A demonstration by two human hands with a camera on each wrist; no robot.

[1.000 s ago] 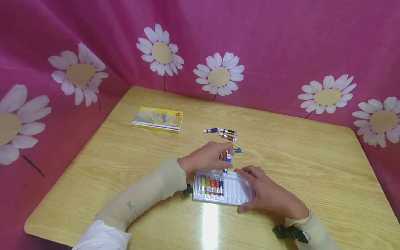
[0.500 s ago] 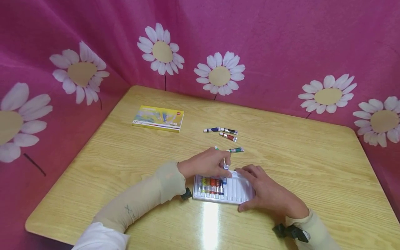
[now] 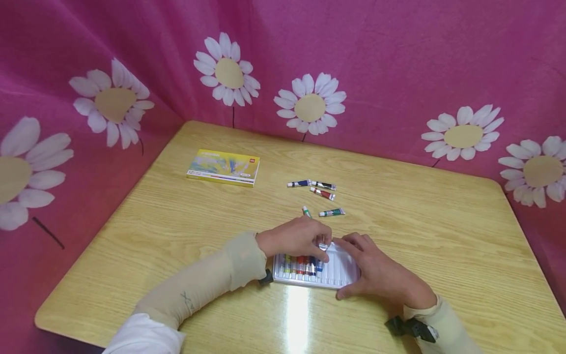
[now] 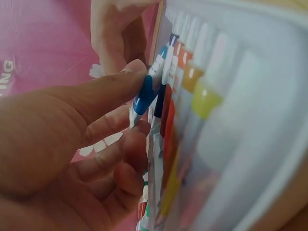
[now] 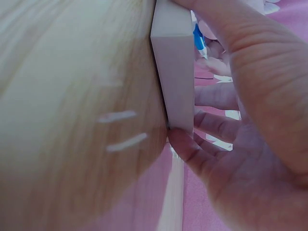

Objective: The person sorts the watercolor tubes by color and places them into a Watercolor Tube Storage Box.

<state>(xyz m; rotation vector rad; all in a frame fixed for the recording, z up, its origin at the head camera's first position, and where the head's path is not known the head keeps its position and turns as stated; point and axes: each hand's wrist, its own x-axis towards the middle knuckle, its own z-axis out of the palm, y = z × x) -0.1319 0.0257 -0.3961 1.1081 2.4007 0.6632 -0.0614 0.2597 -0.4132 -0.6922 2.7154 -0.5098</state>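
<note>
My left hand (image 3: 295, 238) pinches a blue paint tube (image 4: 149, 86) between thumb and fingers, at its crimped end. The tube's cap end is low in the white plastic tray (image 3: 339, 265), beside a dark blue tube (image 3: 312, 268). Several other tubes, yellow to red (image 3: 300, 266), lie in the slots on the tray's left side. With thumb at the near edge and fingers at the far edge, my right hand (image 3: 382, 275) holds the tray's right end. In the right wrist view the tray's side wall (image 5: 175, 82) shows between the fingers and the table.
Behind the left hand lie two green-labelled tubes, one partly hidden (image 3: 306, 211) and one in full view (image 3: 331, 213). Farther back are a blue tube (image 3: 299, 183), a black tube (image 3: 324, 186) and a red tube (image 3: 323, 193). A yellow box (image 3: 223, 168) lies at the back left.
My left hand has brought the blue tube down from above the tray's far edge into the tray, tilting it lower. The right hand has stayed at the tray's right end.
</note>
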